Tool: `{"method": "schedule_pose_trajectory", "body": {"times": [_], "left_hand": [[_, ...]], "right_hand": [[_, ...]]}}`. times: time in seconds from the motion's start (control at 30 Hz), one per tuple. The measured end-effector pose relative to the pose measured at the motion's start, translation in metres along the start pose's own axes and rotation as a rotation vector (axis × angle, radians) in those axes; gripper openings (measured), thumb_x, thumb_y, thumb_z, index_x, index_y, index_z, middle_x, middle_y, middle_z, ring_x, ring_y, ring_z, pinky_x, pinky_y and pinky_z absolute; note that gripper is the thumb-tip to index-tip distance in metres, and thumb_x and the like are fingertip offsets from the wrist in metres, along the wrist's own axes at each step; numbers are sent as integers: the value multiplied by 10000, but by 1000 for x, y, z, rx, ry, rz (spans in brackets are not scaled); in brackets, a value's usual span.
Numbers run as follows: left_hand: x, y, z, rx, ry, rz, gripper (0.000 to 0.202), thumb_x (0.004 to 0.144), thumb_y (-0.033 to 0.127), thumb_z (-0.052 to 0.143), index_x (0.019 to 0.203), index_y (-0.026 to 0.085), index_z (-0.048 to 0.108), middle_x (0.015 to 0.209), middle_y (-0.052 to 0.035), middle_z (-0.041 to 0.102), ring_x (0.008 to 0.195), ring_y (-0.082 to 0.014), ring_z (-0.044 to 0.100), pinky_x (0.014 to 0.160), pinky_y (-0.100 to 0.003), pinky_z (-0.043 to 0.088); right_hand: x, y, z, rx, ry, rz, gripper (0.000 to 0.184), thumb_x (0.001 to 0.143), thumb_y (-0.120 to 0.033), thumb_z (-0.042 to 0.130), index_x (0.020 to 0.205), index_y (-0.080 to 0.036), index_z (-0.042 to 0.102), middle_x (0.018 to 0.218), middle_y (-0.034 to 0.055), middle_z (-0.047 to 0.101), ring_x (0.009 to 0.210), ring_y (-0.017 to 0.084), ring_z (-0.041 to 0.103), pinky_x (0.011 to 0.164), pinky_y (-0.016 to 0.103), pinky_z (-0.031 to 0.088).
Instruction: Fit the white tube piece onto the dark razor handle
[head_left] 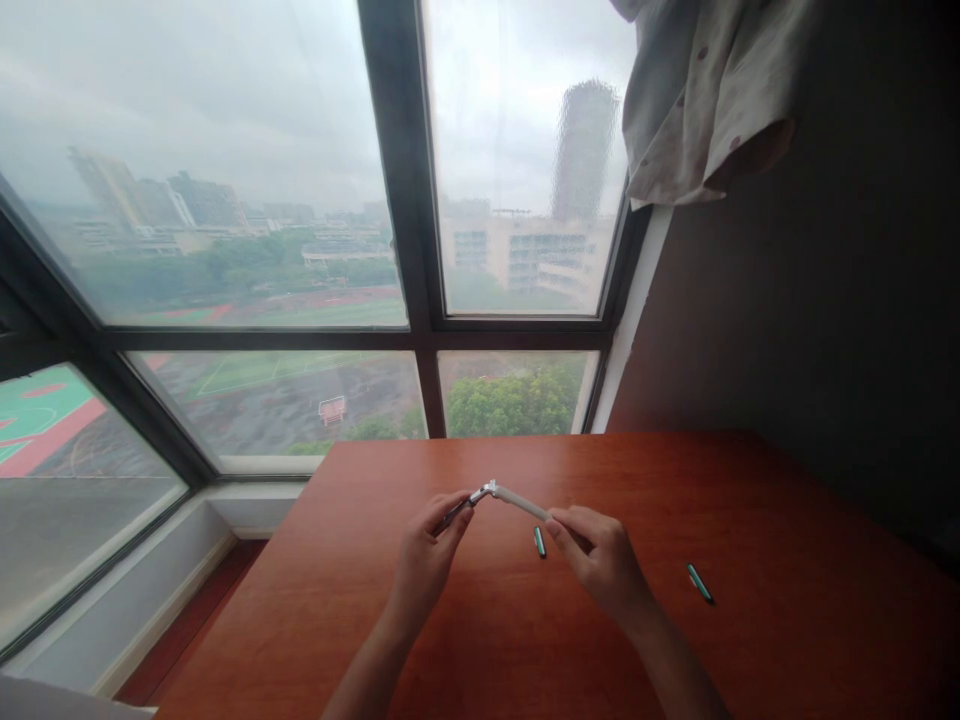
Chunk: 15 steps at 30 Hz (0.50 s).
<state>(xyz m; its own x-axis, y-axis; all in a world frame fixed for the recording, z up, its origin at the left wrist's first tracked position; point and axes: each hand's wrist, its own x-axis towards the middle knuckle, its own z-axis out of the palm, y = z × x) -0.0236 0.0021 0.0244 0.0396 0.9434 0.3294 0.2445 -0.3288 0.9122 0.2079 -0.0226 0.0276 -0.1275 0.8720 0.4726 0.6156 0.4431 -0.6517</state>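
Over the middle of the table, my left hand (430,545) pinches a silvery razor handle (478,494) between thumb and fingers. My right hand (600,553) is closed on a slim white stick (521,502), whose kind is too small to make out. The stick's far end meets the upper end of the razor handle, and the two form a shallow peak. Just left of my right hand a green and black razor cartridge (540,542) lies on the table. A second razor cartridge (700,582) rests farther to the right.
The reddish-brown wooden table (360,610) reaches to the window (427,335), which has dark frames. On the right stands a dark wall (810,320). A light buttoned shirt (705,110) hangs at the upper right. A white ledge (172,580) runs along the left.
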Motion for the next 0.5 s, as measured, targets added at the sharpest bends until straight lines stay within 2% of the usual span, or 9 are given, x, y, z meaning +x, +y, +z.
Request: {"method": "schedule_pose_trajectory", "body": {"times": [0.3, 0.5], "left_hand": [[-1, 7, 2, -45, -29, -46, 251, 812, 356, 608, 959, 181, 714, 942, -72, 703, 866, -216, 621, 741, -272, 483], [-4, 7, 6, -108, -13, -101, 297, 777, 385, 645, 972, 171, 714, 872, -65, 702, 786, -197, 606, 686, -255, 474]], "right_hand": [[0, 4, 3, 60, 109, 65, 341, 924, -381, 452, 862, -171, 714, 736, 70, 672, 658, 186, 601, 602, 251, 428], [-1, 1, 8, 91, 67, 44, 348, 929, -381, 444, 868, -166, 711, 747, 72, 679, 673, 187, 612, 620, 249, 447]]}}
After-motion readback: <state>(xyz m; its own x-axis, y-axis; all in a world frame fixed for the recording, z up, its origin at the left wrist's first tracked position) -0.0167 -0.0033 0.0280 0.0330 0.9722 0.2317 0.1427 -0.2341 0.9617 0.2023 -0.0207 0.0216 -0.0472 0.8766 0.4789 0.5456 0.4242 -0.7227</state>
